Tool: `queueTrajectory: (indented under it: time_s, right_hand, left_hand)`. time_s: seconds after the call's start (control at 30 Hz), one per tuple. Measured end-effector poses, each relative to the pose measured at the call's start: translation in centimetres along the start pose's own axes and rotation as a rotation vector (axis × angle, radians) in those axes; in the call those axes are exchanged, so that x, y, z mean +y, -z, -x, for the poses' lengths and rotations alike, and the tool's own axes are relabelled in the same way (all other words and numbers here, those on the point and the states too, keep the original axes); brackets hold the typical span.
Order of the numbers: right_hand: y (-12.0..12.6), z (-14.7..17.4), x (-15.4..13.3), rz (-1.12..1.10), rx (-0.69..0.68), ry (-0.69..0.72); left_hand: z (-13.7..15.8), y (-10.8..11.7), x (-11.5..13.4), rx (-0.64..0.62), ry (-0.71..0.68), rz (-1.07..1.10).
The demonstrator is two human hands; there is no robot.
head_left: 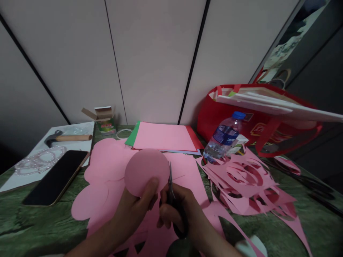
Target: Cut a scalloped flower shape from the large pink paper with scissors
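Observation:
A round pink paper disc [147, 167] is pinched in my left hand [136, 205], its thumb lying over the disc's lower right part. My right hand [178, 210] is closed around the dark handles of a pair of scissors [171, 185]. The scissor blades point up, beside the disc's right edge; whether they touch the paper I cannot tell. Beneath both hands lie pink paper sheets [190, 169]. Several cut pink circles [89, 200] are gathered to their left.
Pink paper offcuts [241, 182] pile up at right, near a water bottle [223, 137] and a red bag [214, 110]. Coloured sheets [164, 135] lie at the back. On the left are a phone [57, 176], a hammer [72, 137], bead strings [40, 160] and a small open box [105, 123].

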State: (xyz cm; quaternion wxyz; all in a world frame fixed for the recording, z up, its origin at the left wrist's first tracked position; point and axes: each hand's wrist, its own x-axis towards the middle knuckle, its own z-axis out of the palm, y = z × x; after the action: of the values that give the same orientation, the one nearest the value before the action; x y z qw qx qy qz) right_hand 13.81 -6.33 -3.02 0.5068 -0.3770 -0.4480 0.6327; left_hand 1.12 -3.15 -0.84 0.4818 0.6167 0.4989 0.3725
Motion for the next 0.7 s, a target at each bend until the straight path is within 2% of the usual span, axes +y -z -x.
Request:
queueTrajectory:
  time_s: [0.1,0.23,0.3,0.43,0.7]
  right_hand:
    - [0.1,-0.1,0.2,-0.020,0.019,-0.005]
    - [0.4,-0.6,0.3,-0.074,0.227,0.059]
    - [0.5,-0.8,0.2,-0.085,0.277,0.089]
    - [0.7,-0.9,0.0,-0.028,0.270,0.096]
    - [0.6,-1.1,-0.1,0.065,0.296,0.063]
  left_hand:
    - [-0.2,0.0,-0.2,0.040,-0.001,-0.003]
    - [-0.9,0.2,-0.7,0.057,-0.005,0.108]
    - [-1.2,0.3,-0.8,0.066,-0.020,0.214]
    - [-1.7,0.5,-0.7,0.103,-0.038,0.337]
    - [-1.7,0.7,-0.5,0.112,-0.034,0.410]
